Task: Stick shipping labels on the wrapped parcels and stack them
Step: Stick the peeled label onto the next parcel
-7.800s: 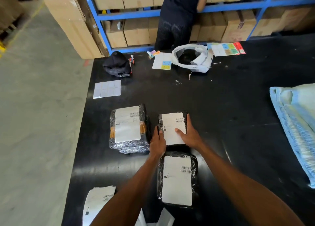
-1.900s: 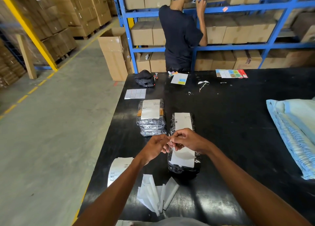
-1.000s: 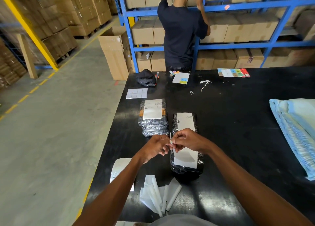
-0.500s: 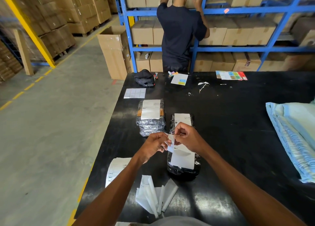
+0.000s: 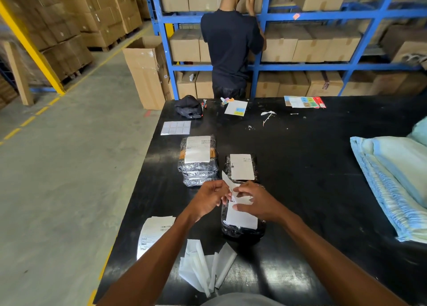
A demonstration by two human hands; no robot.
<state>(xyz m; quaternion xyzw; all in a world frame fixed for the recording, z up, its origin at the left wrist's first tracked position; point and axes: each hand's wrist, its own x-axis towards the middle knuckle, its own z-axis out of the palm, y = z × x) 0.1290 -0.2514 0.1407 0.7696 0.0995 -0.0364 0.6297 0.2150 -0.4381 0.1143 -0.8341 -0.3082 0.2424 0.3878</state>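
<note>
One label, long axis front-to-back.

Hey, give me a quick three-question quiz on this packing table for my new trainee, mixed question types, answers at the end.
1. True or false: the left hand and the right hand both pinch a label paper above the nearest parcel.
2. Where on the table do the peeled backing strips lie? A far edge; B near edge; C right edge.
3. How many parcels lie singly beside the stack of parcels?
Key: 1 true; 2 B; 3 two.
</note>
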